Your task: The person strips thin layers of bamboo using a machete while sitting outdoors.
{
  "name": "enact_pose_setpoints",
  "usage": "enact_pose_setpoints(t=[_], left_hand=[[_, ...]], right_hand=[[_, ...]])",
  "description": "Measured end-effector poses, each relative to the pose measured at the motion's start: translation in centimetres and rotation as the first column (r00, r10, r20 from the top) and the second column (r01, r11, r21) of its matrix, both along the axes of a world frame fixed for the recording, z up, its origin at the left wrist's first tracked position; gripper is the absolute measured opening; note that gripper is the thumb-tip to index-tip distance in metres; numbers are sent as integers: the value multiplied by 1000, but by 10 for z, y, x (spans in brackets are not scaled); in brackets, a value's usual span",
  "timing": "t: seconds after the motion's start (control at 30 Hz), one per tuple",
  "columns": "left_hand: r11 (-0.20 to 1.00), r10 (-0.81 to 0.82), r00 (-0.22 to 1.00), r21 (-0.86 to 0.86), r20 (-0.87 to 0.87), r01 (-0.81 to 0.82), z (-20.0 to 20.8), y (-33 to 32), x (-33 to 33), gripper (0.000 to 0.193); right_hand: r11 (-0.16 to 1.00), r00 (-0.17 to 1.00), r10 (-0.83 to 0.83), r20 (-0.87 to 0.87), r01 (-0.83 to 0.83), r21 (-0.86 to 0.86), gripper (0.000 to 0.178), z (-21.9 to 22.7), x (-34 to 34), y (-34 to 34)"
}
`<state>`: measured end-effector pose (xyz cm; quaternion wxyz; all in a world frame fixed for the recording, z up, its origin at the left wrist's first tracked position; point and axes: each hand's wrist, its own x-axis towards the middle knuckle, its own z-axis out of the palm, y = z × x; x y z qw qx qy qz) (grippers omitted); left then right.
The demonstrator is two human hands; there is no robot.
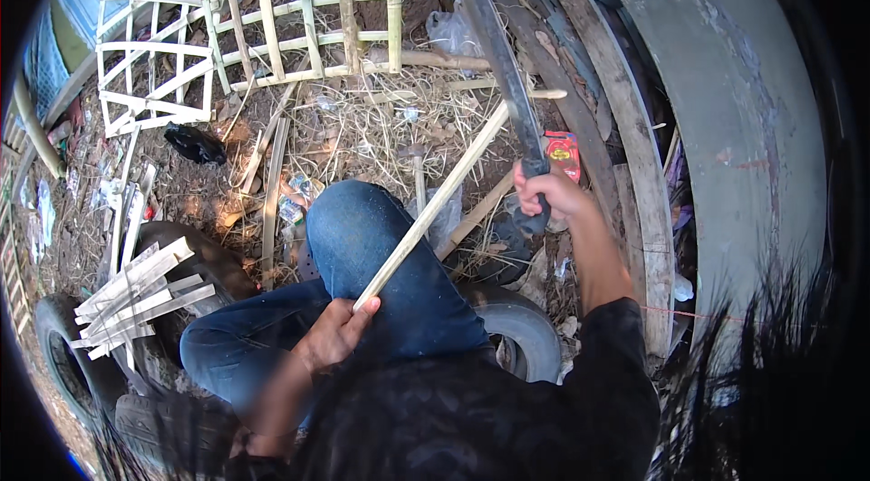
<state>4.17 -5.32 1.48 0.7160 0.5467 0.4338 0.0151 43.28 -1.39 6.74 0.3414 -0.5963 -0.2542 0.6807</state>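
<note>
My left hand [333, 334] is closed round the near end of a long pale bamboo strip [435, 204], which slants up and away to the right across my raised knee. My right hand [553, 193] grips the black handle of a machete [504, 55]. Its long dark blade points up and away, tilted a little left. In the picture, the strip's far end meets the blade's edge about midway down; whether they touch I cannot tell. Below the strip's far half, a hammer [418, 174] rests on the ground, partly hidden by my leg.
A bamboo lattice [308, 9] and a small pale frame [154, 87] stand at the far left. Cut slats [145, 291] lie piled over tyres [68, 345] on the left. Another tyre [521, 322] lies beside my right leg. Boards [625, 127] and a grey panel [725, 118] line the right.
</note>
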Motion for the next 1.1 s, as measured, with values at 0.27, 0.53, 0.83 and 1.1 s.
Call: enact_pose_setpoints(t=[0.27,0.53,0.83,1.1], left_hand=[[997,30,999,-68,19,-28,0,0,1,56],[992,36,994,-122,103,-23,-4,-6,-3,57],[991,65,995,-121,81,-55,-9,-10,-2,57],[998,54,997,38,59,-57,8,5,11,55]], right_hand=[[804,-137,-161,977,-593,49,13,6,-25,4],[933,190,-141,972,-302,195,9,-22,-1,5],[986,830,-32,557,-65,155,13,-30,-40,-7],[982,-242,-41,969,-189,-6,18,16,-14,25]])
